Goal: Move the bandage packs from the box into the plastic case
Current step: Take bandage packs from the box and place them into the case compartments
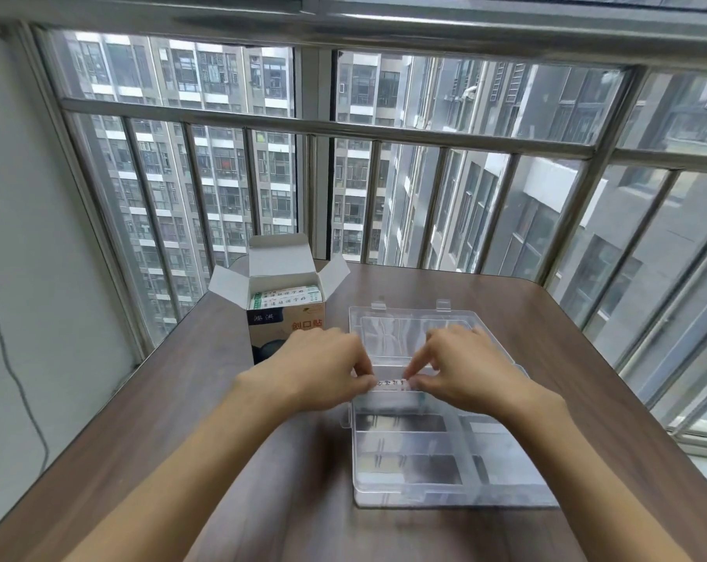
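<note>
a clear plastic case [445, 452] lies open on a dark wood-grain tabletop [181, 399] — a flat, see-through tray split by thin walls into rectangular compartments, its transparent lid [400, 330] folded back flat on the far side with two small latch tabs at the far edge. just left of the lid stands a small cardboard box [285, 318], upright, its pale grey flaps spread open, dark and tan print on the front. white bandage packs [287, 297] with green edging and printed text sit stacked in its mouth.

behind the tabletop, metal window bars [343, 127] and glass front grey high-rise blocks; a thin dark cable [11, 358] hangs down the white wall at left.

both hands meet over the far row of the case, near the hinge. the left hand [323, 371] and right hand [469, 371] each pinch an end of one narrow white bandage pack [390, 382] — fingers curled, the right index finger raised. the pack sits level between them, at the rim of the far-left compartment; whether it touches the case cannot be told. the hands cover part of the lid and the box's lower front.
</note>
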Tool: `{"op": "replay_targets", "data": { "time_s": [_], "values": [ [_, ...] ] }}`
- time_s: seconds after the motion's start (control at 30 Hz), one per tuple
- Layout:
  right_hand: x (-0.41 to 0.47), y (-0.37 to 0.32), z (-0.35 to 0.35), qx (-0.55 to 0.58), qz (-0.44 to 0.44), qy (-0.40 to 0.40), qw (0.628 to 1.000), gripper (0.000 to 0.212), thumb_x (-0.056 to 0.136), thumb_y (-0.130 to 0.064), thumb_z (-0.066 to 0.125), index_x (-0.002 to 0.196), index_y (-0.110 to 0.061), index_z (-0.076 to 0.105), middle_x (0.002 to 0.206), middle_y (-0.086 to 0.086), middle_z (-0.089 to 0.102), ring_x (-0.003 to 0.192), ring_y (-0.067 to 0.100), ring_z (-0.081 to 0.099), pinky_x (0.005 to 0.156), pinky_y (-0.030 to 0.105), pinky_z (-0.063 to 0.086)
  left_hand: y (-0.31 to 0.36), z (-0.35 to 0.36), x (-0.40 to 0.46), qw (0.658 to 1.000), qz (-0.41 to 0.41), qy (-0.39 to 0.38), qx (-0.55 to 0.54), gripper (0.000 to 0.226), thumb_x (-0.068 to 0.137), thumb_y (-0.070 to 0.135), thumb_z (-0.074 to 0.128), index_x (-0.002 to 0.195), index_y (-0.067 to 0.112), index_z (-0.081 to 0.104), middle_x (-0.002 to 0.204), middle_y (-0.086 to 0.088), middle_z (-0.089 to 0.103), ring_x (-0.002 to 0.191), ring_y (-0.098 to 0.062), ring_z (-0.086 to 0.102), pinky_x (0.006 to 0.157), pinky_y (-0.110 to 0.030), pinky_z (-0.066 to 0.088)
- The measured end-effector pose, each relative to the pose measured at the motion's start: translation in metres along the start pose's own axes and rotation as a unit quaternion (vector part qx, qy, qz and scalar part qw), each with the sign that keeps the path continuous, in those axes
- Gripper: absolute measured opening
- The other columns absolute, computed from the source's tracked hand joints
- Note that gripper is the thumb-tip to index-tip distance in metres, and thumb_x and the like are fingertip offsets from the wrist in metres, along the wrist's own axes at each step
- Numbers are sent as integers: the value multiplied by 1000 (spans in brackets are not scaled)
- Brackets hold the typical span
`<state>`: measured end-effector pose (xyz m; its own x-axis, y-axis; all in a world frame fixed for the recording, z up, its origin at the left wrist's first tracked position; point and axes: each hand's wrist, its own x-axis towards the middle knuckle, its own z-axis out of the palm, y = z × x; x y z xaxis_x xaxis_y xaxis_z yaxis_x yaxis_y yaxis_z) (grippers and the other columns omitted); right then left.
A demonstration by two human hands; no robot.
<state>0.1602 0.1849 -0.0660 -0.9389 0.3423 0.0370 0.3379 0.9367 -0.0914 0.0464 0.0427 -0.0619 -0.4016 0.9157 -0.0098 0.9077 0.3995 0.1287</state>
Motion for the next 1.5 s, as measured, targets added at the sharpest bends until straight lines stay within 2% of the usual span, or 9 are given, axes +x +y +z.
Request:
{"op": "replay_targets", "data": {
  "time_s": [0.07,0.2,0.33,0.6,0.87,1.13,1.23,1.33,1.5],
  "values": [
    [1,-1,-2,-4,11,-49,999,19,91,-38,57,105,-37,70,71,-17,39,106,17,50,82,31,27,0,2,0,1000,6,-18,-12,30,97,47,44,105,32,69,68,12,62,57,-3,52,77,-28,46],
    [1,-1,-6,23,33,-95,995,20,88,-42,60,105,-37,70,106,-10,63,111,17,53,86,30,32,-1,7,3,999,18,-19,-43,24,95,42,48,112,40,65,108,15,69,56,3,53,77,-26,44],
    [0,4,-6,52,95,-103,989,25,84,-45,64,100,-29,73,106,-3,70,99,16,62,76,26,44,-2,9,4,999,23,-9,-26,21,90,44,57,105,39,70,105,18,70,43,6,39,70,-23,41],
    [1,5,1,45,148,-81,985,29,82,-47,66,98,-24,74,101,-3,72,90,17,64,78,30,51,-3,14,9,997,1,21,-70,16,87,37,62,98,35,72,98,14,72,91,-7,63,73,-24,45],
    [1,18,0,118,137,-77,981,16,76,-45,73,88,-34,76,111,-8,69,95,13,62,79,31,52,-6,17,11,994,-7,9,-112,16,89,36,60,99,38,72,98,21,71,82,-6,67,70,-24,44],
    [-7,5,-40,265,47,37,962,18,76,-36,73,91,-27,71,52,-7,51,39,-1,42,44,12,31,-11,-24,-11,977,4,59,-203,17,90,36,62,104,30,71,98,17,71,53,4,62,60,-12,49],
    [4,-26,-50,317,-49,176,931,14,80,-27,70,93,-26,70,61,-3,63,52,1,54,56,17,47,-29,-52,-22,939,-50,198,-279,14,89,34,64,97,26,72,81,17,69,49,4,58,50,-9,44],
    [35,-66,-51,256,-131,227,931,16,87,-15,65,101,-18,71,88,-1,72,77,6,65,76,27,56,-57,-57,-29,912,-159,312,-215,14,90,28,65,102,26,71,89,16,66,77,2,61,72,-16,46],
    [88,-97,-48,105,-112,25,988,21,89,-19,62,106,-11,70,105,3,71,90,13,64,83,29,54,-76,-49,-31,942,-233,177,-166,20,89,18,62,102,30,71,103,9,61,101,-13,58,79,-27,44]
  ]
}}
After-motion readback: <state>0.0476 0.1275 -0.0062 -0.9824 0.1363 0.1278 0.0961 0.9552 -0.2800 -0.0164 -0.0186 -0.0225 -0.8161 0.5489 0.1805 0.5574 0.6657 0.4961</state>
